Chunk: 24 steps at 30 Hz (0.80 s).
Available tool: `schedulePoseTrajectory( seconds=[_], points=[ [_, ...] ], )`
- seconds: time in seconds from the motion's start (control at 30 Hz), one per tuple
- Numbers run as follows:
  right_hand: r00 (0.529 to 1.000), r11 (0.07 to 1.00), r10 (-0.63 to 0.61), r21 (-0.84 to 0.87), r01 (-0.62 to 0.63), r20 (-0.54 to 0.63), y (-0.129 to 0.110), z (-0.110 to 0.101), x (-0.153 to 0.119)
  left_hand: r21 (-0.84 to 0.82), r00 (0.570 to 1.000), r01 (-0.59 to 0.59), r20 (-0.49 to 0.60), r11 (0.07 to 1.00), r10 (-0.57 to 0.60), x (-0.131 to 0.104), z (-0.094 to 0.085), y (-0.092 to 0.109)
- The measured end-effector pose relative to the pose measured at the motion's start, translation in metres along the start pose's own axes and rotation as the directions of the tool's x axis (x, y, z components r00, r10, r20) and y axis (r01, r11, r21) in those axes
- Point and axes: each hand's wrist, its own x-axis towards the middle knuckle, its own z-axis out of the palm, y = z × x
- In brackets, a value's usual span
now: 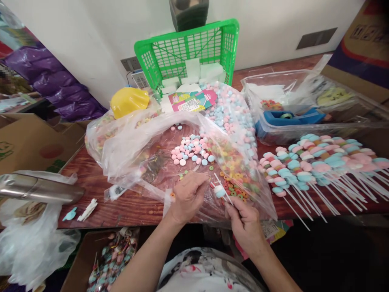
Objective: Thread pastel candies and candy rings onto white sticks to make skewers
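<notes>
My right hand (244, 219) pinches a thin white stick (227, 196) with a blue-and-white marshmallow (219, 191) threaded on it. Just left of the stick, my left hand (190, 196) has its fingers curled together; what they hold, if anything, is hidden. Beyond the hands, a loose pile of pink, blue and white marshmallows (194, 149) lies on a clear plastic bag (152, 160). Small coloured ring candies (235, 184) are scattered by my right hand and under the plastic. To the right lie many filled marshmallow skewers (322, 156), their white sticks pointing toward me.
A green basket (187, 44) leans at the back wall. A bag of marshmallows (232, 109) sits before it. A clear tub (304, 129) with a blue tape dispenser (291, 117) stands back right. A steel flask (42, 188) lies left; below is a box of wrapped sweets (114, 259).
</notes>
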Motion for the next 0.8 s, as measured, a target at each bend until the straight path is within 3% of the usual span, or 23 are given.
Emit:
schedulePoseTrajectory(
  seconds=[0.07,0.13,0.2,0.27,0.37,0.57,0.67,0.8],
  points=[
    [1.000,1.000,-0.018,-0.003,0.018,-0.008,-0.001,0.001,0.001,-0.054,0.999,0.044,0.030,0.998,-0.042,-0.001,-0.001,0.001],
    [0.999,0.999,-0.040,-0.002,0.039,-0.032,-0.001,0.001,0.001,-0.216,0.977,0.206,-0.008,0.954,-0.213,0.000,0.000,0.000],
    [0.996,0.998,-0.061,0.007,0.062,-0.068,0.000,0.003,0.002,-0.416,0.920,0.362,0.013,0.834,-0.393,0.000,0.000,0.000],
    [0.993,0.996,-0.082,0.034,0.085,-0.089,0.002,0.004,0.003,-0.540,0.870,0.463,0.126,0.702,-0.477,0.001,0.000,0.001],
    [0.992,0.992,-0.101,0.070,0.107,-0.075,0.004,0.007,0.002,-0.596,0.817,0.557,0.271,0.579,-0.508,-0.002,0.003,0.005],
    [0.993,0.993,-0.106,0.043,0.108,-0.042,0.002,0.007,-0.002,-0.735,0.719,0.597,0.314,0.320,-0.620,-0.011,0.020,0.008],
    [0.994,0.994,-0.104,0.034,0.105,-0.035,0.000,0.006,-0.003,-0.706,0.704,0.641,0.387,0.299,-0.596,-0.019,0.025,0.007],
    [0.998,0.996,-0.056,0.068,0.057,-0.020,-0.001,0.008,-0.004,-0.623,0.691,0.698,0.457,0.354,-0.560,-0.027,0.026,0.008]
  ],
)
